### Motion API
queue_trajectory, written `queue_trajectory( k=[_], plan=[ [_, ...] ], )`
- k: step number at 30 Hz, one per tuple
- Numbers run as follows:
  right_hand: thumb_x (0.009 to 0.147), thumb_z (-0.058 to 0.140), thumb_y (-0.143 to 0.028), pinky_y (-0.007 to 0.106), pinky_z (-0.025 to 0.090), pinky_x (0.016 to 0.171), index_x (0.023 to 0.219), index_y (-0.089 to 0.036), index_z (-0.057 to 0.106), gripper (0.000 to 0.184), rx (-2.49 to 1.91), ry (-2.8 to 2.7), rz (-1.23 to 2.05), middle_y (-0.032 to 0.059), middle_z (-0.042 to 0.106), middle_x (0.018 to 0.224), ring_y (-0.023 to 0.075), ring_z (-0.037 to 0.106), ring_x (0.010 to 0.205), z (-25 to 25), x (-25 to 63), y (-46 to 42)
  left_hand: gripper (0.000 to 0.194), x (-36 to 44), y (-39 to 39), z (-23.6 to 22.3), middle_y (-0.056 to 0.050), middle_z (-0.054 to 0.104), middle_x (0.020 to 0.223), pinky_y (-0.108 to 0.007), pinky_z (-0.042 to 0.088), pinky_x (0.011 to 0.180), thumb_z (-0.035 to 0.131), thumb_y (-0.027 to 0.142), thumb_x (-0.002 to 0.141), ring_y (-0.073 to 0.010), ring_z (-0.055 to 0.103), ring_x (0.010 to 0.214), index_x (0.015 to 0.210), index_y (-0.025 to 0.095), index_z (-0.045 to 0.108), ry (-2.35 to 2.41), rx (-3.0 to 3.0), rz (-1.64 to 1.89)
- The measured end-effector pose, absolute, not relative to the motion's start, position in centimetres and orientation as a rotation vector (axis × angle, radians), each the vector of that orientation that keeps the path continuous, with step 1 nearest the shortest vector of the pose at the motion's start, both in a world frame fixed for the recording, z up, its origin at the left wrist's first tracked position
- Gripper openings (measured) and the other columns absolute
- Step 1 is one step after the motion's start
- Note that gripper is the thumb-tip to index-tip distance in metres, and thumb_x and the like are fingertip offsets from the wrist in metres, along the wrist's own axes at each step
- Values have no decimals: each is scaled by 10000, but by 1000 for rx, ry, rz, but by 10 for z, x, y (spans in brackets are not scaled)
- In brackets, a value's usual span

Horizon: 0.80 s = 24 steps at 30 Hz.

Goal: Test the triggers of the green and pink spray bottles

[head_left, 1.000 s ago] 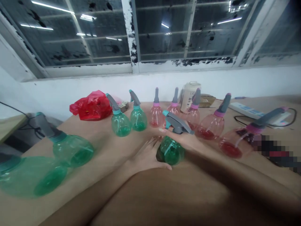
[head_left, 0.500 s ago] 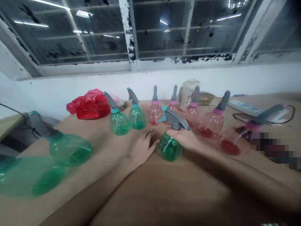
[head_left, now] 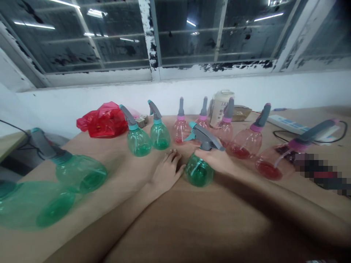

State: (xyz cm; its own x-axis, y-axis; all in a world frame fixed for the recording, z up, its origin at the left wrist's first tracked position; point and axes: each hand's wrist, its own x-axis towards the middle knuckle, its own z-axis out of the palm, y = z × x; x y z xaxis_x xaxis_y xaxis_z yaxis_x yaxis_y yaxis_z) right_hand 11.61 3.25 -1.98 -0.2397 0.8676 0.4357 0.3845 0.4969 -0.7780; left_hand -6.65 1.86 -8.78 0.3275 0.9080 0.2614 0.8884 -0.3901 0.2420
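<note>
A green spray bottle point(head_left: 199, 171) with a grey and teal trigger head stands on the table in the middle. My right hand point(head_left: 218, 159) is wrapped round its upper part, just below the head; the far fingers are partly hidden behind it. My left hand point(head_left: 167, 171) lies flat on the table to the left of the bottle, fingers apart. Its thumb points toward the bottle's side; I cannot tell whether they touch. Two green spray bottles, one on the left point(head_left: 139, 140) and one on the right point(head_left: 160, 135), stand beyond my left hand.
More green spray bottles point(head_left: 80, 171) stand at the left. Pink spray bottles point(head_left: 246, 142) curve along the back and right. Behind are a red plastic bag point(head_left: 106, 122), a pale can point(head_left: 221, 107) and a power strip point(head_left: 290, 124). A window point(head_left: 189, 33) lies above.
The view has shifted very slightly. Both hands and the held spray bottle keep nearly the same places.
</note>
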Motion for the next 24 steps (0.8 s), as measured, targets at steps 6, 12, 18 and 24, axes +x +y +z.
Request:
queue_trajectory(
  k=[6, 12, 18, 24],
  plan=[
    [664, 519, -205, 232, 355, 429, 589, -213, 483, 84, -1040, -1758, 794, -42, 444, 559, 99, 361, 484, -24, 118, 35, 444, -62, 16, -85, -193, 439, 1410, -454, 346, 1085, 408, 328, 929, -303, 372, 1337, 1282, 70, 486, 1745, 2591, 451],
    [692, 558, -208, 248, 404, 481, 690, -206, 579, 21, -1006, -1782, 740, -30, 549, 601, 116, 470, 520, -21, 118, 37, 418, -56, 17, -81, -203, 459, 1389, -475, 340, 1083, 409, 255, 918, -321, 389, 1318, 1270, 46, 492, 1716, 2629, 410],
    [721, 688, -437, 287, 473, 582, 841, -224, 639, 249, -897, -1719, 745, -16, 622, 664, 141, 547, 568, -19, 117, 37, 397, -54, 19, -80, -167, 481, 1377, -457, 319, 1105, 407, 255, 926, -273, 380, 1328, 1279, 88, 477, 1636, 2664, 437],
    [761, 653, -473, 299, 473, 571, 774, -220, 619, 255, -931, -1708, 745, -14, 598, 618, 145, 538, 545, -19, 118, 30, 379, -54, 20, -85, -159, 462, 1389, -445, 356, 1081, 395, 284, 938, -258, 371, 1336, 1273, 125, 475, 1630, 2646, 508]
  ],
)
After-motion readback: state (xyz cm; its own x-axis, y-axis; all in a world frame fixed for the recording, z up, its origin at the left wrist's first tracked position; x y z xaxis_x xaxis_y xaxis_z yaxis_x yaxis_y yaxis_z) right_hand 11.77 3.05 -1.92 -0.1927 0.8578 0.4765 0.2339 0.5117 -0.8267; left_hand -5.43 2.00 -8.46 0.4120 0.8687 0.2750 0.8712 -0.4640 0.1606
